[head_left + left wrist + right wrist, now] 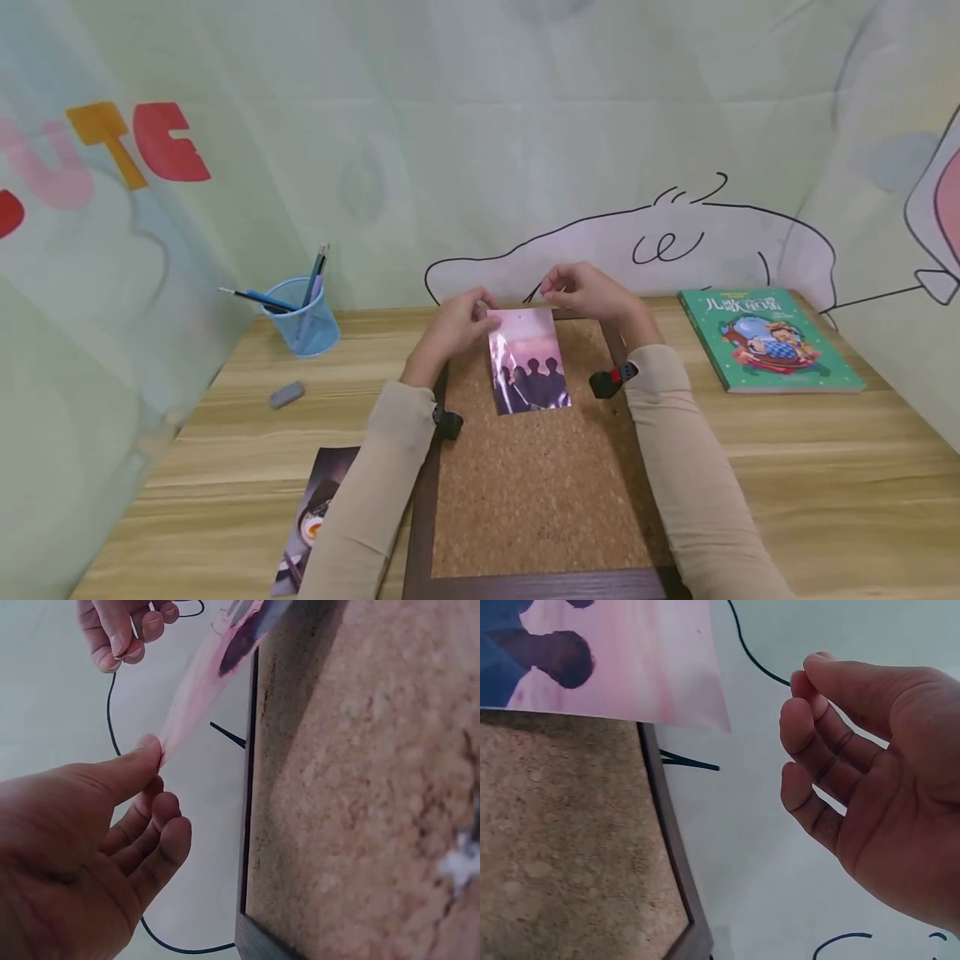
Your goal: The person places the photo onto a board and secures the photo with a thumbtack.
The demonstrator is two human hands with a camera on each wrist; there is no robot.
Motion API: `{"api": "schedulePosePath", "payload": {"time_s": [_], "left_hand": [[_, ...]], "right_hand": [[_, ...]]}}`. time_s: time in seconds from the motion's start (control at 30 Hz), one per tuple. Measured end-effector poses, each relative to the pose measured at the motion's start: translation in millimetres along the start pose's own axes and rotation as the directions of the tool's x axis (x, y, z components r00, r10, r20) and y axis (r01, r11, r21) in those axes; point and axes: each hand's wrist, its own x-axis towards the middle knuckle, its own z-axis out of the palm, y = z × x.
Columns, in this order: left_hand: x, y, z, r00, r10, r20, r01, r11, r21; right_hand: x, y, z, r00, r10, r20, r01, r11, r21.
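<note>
Thumb and fingers of my left hand [459,320] pinch the top left corner of a photo [529,360], and that corner stands raised off the corkboard [536,500]. My right hand [588,290] is near the photo's top right corner, apart from it, thumb and fingertips drawn together; I cannot tell whether something small sits between them. The photo is over the board's upper part. Left of the board, on the counter [795,483], are another photo [313,504], an eraser [287,394] and a blue cup [311,331] of pencils [311,287]. Right of it lies a green book [817,358].
</note>
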Motion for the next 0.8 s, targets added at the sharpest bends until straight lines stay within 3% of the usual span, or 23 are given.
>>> {"api": "schedulePosePath", "payload": {"time_s": [0.2, 0.47, 0.6, 0.8], "left_hand": [[3.7, -1.2, 3.4, 1.0, -0.021, -0.013, 0.022, 0.998, 0.054], [6.1, 0.9, 6.3, 1.0, 0.012, -0.002, -0.011, 0.99, 0.142], [6.0, 4.5, 8.8, 1.0, 0.014, 0.006, -0.015, 0.99, 0.141], [4.2, 5.5, 15.7, 0.998, -0.05, 0.032, 0.044, 0.986, 0.158]], "right_hand": [[7.5, 5.5, 8.4, 1.0, 0.031, 0.005, -0.031, 0.999, 0.021], [13.6, 4.8, 20.0, 0.996, 0.092, -0.004, -0.092, 0.989, -0.114], [14.8, 7.0, 24.7, 0.992, 0.127, 0.016, -0.124, 0.982, -0.145], [14.5, 11.2, 35.4, 0.983, 0.167, 0.077, -0.153, 0.975, -0.162]]}}
